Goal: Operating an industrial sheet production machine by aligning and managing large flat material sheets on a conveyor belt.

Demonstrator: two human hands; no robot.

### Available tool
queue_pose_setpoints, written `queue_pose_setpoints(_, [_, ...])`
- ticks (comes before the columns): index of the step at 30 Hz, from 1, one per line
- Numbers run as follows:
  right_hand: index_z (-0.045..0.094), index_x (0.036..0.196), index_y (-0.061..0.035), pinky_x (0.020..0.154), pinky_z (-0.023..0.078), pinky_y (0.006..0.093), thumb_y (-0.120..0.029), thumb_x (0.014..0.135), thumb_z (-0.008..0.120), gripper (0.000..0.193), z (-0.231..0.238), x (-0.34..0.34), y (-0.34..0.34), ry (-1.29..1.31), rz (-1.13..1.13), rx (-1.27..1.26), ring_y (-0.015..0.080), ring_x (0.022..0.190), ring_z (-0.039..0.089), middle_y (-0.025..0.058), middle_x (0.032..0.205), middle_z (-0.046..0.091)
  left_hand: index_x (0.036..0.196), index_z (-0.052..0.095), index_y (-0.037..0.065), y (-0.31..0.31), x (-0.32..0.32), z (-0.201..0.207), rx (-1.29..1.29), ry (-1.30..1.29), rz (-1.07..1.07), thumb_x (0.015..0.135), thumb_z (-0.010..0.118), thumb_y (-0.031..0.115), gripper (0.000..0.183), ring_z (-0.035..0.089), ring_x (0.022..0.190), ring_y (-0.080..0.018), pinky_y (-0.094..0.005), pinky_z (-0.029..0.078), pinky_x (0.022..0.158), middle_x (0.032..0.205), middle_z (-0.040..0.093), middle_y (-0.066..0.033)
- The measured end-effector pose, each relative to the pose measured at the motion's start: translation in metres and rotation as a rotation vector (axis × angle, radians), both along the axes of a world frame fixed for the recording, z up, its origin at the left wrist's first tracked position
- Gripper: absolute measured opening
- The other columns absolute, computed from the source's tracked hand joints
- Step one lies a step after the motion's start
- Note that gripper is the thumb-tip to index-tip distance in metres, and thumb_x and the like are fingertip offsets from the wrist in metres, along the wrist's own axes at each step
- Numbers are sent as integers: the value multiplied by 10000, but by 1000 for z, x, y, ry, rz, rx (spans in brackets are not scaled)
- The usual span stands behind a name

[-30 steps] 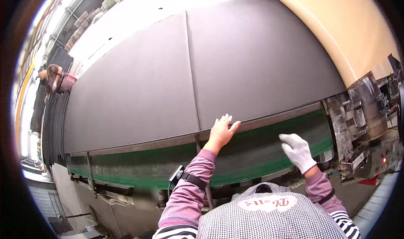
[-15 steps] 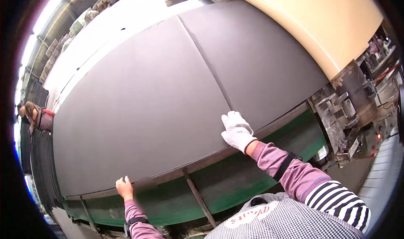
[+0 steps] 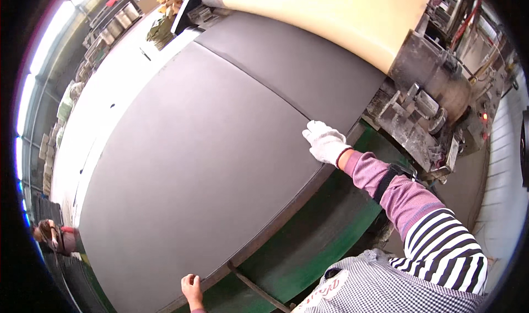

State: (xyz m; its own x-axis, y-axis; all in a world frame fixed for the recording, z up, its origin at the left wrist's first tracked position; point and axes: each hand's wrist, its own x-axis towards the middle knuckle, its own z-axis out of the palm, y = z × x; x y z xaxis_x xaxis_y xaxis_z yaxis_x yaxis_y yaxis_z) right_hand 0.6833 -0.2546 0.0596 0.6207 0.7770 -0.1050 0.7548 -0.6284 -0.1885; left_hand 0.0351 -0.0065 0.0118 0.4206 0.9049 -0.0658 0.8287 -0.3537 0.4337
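A large dark grey sheet [image 3: 204, 164] lies flat before me. Its far right edge meets a second grey sheet [image 3: 286, 56] along a slightly raised seam. My right hand [image 3: 325, 143], in a white knit glove, is at the near end of that seam, fingers bent over the sheet's corner. My bare left hand [image 3: 192, 289] is at the near edge, lower down, its fingers curled onto the same sheet. The undersides of both grips are hidden.
A wide tan roll or belt [image 3: 330, 15] curves past the far right end. Metal machine parts [image 3: 419, 109] stand beside it. Below the near edge run a green panel [image 3: 308, 236] and a metal bar [image 3: 256, 287]. Another person [image 3: 57, 237] is at far left.
My view has turned and shifted. The seam now lies closer to the tan roll, and my right hand has moved along with it. My left hand stays at the near edge.
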Motion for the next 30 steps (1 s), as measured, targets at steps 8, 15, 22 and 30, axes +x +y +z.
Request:
queue_pose_setpoints(8, [564,1230,-37,969,481,455,-262,860,561,433,19,24,-19,97,-176,-295,341,1195,521,219,1283,513,1163,688,151,-28,129,48,49,440,-356,812,680,363,410,500,1249,-361,-390,423,1017,1331,482,-295])
queue_pose_setpoints(15, [650,1140,-58,988,472,423,-226,816,545,380,12,134,-62,188,-292,-91,321,1167,574,192,1224,601,1270,584,102,-83,265,115,-574,341,-548,904,568,265,401,484,1238,-409,-433,393,1048,1373,457,-275])
queue_pose_setpoints(22, [633,1152,-59,931,500,412,-119,897,503,292,17,116,-87,11,-26,522,309,1120,584,138,1145,641,1218,649,183,-112,367,100,-329,544,-590,851,616,459,459,560,1151,-405,-406,459,964,1300,467,-336])
queue_pose_setpoints(30, [595,1205,-130,812,493,407,-252,939,491,311,95,-26,-107,742,-30,676,227,979,597,32,1101,618,1283,584,60,-115,374,59,-592,-255,-327,967,496,394,468,528,1184,-394,-353,425,966,1322,507,-289])
